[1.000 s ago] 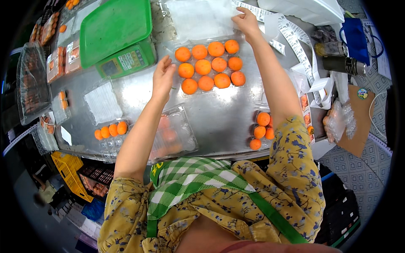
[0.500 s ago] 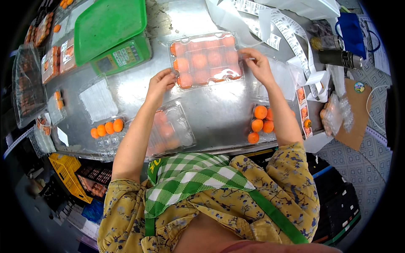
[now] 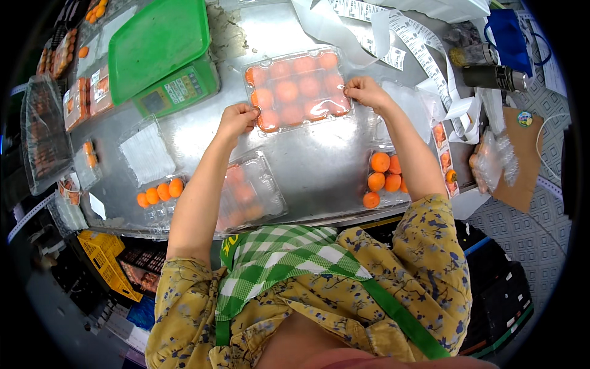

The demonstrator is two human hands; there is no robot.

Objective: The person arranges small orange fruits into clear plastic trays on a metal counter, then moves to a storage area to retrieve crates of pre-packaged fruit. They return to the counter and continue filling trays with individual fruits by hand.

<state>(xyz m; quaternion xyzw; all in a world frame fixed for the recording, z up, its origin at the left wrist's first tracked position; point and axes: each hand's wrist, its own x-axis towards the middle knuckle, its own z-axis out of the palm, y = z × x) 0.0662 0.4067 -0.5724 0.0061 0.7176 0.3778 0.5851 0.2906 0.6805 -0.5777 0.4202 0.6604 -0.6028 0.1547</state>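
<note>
A closed clear plastic clamshell box (image 3: 299, 91) with rows of round orange fruit lies on the metal table in front of me. The fingers of my left hand (image 3: 238, 120) are closed at its lower left edge. At its right edge, my right hand (image 3: 367, 95) pinches the rim with thumb and fingers. Between my forearms lies another clear box (image 3: 255, 190) with fruit in it, partly behind my left arm. Beside my right forearm, an open clear tray holds several orange fruit (image 3: 381, 162). Left of my left forearm is a row of orange fruit (image 3: 163, 191).
At the back left, a green weighing scale (image 3: 175, 92) carries a green tray (image 3: 161, 46). White sheets (image 3: 147, 152) lie in a clear tray at left. Label strips (image 3: 424, 46), a dark bottle (image 3: 495, 78) and bagged items (image 3: 488, 163) stand along the right. A yellow crate (image 3: 104, 255) is below the table.
Both hands have closed in on the box's side edges; the right fingers, apart before, now pinch the rim. The box has hardly moved. The whole view has shifted slightly.
</note>
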